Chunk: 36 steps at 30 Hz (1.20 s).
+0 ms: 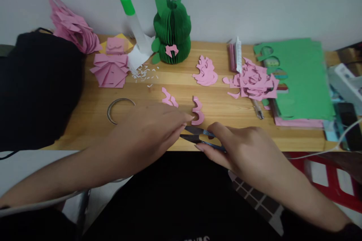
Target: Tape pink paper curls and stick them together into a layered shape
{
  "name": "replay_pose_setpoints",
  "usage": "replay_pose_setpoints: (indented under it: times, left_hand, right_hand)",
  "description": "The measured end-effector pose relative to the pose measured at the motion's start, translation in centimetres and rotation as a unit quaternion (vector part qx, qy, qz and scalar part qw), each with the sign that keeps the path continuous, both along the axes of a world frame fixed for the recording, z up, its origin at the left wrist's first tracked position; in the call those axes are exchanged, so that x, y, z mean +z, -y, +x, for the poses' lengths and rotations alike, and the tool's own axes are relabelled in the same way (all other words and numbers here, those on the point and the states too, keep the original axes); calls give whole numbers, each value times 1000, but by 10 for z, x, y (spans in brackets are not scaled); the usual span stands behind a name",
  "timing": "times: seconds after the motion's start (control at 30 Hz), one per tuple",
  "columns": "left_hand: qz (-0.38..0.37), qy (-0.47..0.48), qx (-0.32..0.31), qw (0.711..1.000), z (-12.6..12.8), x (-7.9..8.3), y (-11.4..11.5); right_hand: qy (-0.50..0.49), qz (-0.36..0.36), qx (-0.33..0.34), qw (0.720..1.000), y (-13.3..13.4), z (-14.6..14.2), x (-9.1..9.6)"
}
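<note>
pinching the curved pink paper piece (198, 112) by its lower end, the left hand (149, 130) has its fingertips closed on it, low over the wooden table (169, 83) near its front edge. just right of it, the right hand (243, 152) grasps small snips (198, 135), whose blades point left beneath the paper.

Buried in the right hand (249, 158): rear of the scissors (198, 134). Behind left hand (149, 128) fingertips: pink cutout (198, 115) edge, grip unclear. Far right of the right hand, cropped: dark phone (346, 115).
</note>
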<state>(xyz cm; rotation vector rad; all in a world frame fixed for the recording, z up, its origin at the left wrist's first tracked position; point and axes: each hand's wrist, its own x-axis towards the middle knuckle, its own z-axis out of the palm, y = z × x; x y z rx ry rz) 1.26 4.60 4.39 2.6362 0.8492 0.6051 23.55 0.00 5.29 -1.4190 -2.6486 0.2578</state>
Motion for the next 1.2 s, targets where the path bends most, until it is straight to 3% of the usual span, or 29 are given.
replay_pose_setpoints:
  times: [0.17,0.27,0.33,0.43,0.5,0.53,0.6,0.67,0.7,0.77,0.87,1.03,1.2]
  left_hand:
    - [-12,7,35,999,3,-3,-1]
    - [-78,71,83,991,3,-7,-4]
    - [-165,147,144,965,1,-12,-6]
    - [-323,281,207,880,0,-21,-9]
    - [-411,363,200,812,2,-27,-9]
    - [-444,397,193,780,4,-30,-8]
    - [-489,446,184,726,8,-36,-5]
    - [-507,471,184,698,13,-41,-1]
    - [-503,478,184,696,15,-43,2]
    - [-480,483,183,710,17,-48,7]
    - [-428,469,183,751,17,-54,14]
    - [-347,426,189,814,14,-65,23]
    - [-265,396,188,859,13,-69,26]
  right_hand:
    - [-13,-24,-13,1000,1,0,-3]
    - [-31,-56,-27,998,-1,2,-5]
    - [-56,-95,-38,993,-4,5,-8]
    - [-162,-181,-83,967,-9,5,-18]
    - [-294,-239,-143,915,-11,-2,-27]
    - [-372,-263,-183,871,-12,-8,-33]
    - [-518,-315,-266,749,-15,-24,-42]
    - [-619,-358,-306,628,-18,-41,-48]
    - [-648,-368,-312,589,-20,-48,-49]
    - [-683,-371,-318,542,-24,-59,-49]
    - [-700,-372,-322,518,-28,-63,-46]
    - [-694,-382,-331,513,-31,-62,-49]
    - [-664,-391,-333,544,-36,-63,-52]
